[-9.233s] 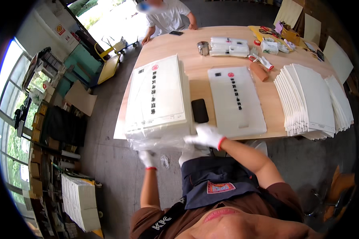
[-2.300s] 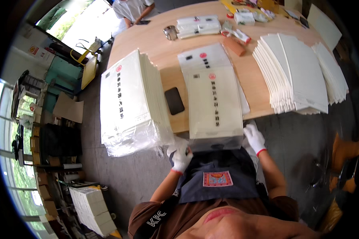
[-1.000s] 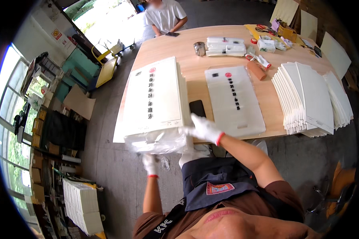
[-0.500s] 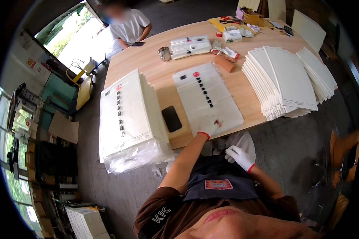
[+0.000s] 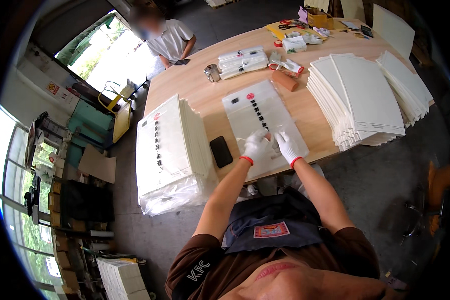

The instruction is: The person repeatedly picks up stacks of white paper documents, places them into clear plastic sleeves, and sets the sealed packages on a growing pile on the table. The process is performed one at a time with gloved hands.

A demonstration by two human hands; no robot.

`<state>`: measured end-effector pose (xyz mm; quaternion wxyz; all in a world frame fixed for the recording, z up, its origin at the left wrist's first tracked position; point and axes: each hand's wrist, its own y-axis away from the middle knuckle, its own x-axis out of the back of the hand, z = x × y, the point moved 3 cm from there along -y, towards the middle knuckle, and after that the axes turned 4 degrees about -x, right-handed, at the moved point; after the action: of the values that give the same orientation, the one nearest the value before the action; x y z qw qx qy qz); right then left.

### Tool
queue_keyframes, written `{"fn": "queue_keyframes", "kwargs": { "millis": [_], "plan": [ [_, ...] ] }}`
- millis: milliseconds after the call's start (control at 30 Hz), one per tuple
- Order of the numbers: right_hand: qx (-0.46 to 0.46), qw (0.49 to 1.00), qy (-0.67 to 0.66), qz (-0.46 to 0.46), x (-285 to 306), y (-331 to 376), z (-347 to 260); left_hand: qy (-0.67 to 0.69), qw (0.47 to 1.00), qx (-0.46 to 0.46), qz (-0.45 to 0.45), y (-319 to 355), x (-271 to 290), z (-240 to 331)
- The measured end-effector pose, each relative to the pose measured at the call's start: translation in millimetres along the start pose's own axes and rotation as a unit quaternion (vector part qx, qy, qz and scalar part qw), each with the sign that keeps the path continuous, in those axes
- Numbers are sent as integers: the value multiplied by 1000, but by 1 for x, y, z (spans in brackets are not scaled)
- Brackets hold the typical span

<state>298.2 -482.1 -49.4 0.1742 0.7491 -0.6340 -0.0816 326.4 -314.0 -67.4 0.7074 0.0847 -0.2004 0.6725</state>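
A clear bag, thin, limp and likely slippery, lies flat at the bench edge, pinched at its 6 o'clock end by both gloved hands, left hand and right hand.

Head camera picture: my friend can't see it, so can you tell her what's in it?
Two white-gloved hands, left hand and right hand, press together on a clear plastic bag holding a white sheet, lying flat on a wooden table. A black phone and a wrapped pile of bags lie to the left, stacks of white sheets to the right.
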Motion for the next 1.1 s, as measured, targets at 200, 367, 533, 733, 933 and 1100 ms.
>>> {"fn": "queue_keyframes", "kwargs": {
  "millis": [200,367,533,733,933,1100],
  "plan": [
    [180,860,452,153,94,-1,104,528,849,36,-6,-16,13,119],
    [-97,987,111,-62,93,80,-4,90,993,-66,-45,8,-6,136],
    [73,992,-98,18,68,63,18,-187,912,-362,-52,76,-72,220],
    [182,976,118,-2,63,90,-11,-88,911,-356,-189,145,-87,249],
    [280,898,335,-58,74,107,-26,-161,948,-269,-51,99,-73,160],
    [337,735,498,314,184,162,-92,-42,992,-112,-50,83,-55,115]
  ]
}}
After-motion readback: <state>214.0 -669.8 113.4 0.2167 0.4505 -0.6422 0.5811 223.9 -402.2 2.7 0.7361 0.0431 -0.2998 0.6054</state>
